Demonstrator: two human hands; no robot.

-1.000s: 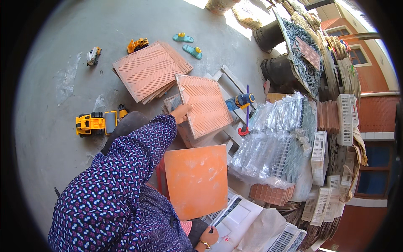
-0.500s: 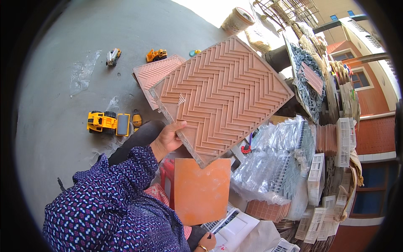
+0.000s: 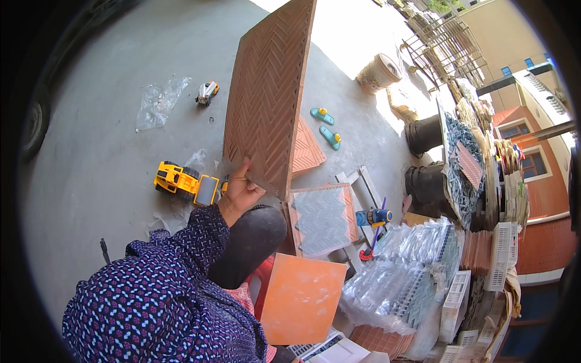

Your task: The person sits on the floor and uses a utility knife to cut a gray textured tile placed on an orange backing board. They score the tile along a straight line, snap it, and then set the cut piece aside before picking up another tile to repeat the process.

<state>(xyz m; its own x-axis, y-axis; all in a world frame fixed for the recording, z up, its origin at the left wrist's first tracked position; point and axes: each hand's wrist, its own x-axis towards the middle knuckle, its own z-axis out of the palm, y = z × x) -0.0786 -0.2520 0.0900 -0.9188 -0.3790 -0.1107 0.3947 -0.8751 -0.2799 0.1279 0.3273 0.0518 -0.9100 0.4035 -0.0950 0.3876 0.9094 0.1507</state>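
My left hand [image 3: 241, 196] grips the near lower corner of a reddish-brown herringbone-patterned tile mould [image 3: 265, 103], thumb on its ridged face. The mould is held up and tilted steeply, so its long edge faces right. Below it, a similar tray filled with grey-blue herringbone tiles [image 3: 321, 216] lies beside my knee. Partly hidden behind the raised mould are more pinkish moulds [image 3: 307, 148] on the floor. A flat orange board [image 3: 304, 297] rests in front of my lap. Of my right hand [image 3: 296, 360] only a sliver shows at the lower edge; its fingers are hidden.
Plastic-wrapped tile sheets [image 3: 393, 266] are piled at right, near a blue bottle [image 3: 373, 217] and black buckets [image 3: 423, 136]. A crate of loose grey-blue pieces [image 3: 463, 169] stands behind. A yellow toy roller [image 3: 184, 183], toy truck [image 3: 207, 94] and teal sandals [image 3: 330, 138] lie on the floor.
My left hand has lifted the mould and swung it from broad-face view to steeply tilted. The tile-filled tray, blue bottle and sandals now show. My right hand has mostly left the picture.
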